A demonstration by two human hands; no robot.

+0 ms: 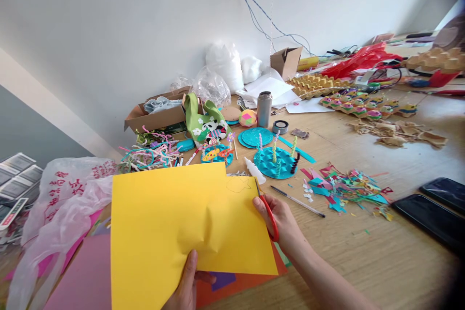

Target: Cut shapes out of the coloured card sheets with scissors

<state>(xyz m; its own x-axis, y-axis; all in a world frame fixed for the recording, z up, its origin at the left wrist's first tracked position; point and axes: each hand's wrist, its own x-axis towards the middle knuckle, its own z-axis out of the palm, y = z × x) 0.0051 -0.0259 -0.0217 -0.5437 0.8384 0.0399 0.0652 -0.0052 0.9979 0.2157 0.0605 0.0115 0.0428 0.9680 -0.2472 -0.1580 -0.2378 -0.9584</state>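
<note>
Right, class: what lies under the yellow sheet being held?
Poking out below the yellow sheet: an orange sheet, a purple piece and a pink sheet. Their extent beneath is covered, as are the fingers of the left hand. The right hand holds scissors at its edge.

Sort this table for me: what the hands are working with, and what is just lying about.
In use: yellow sheet, pinched by the left hand; red-handled scissors, in the right hand, at the sheet's edge.
Lying about: glue bottle, pencil, paper scraps, pipe cleaners, steel flask, two phones.
</note>
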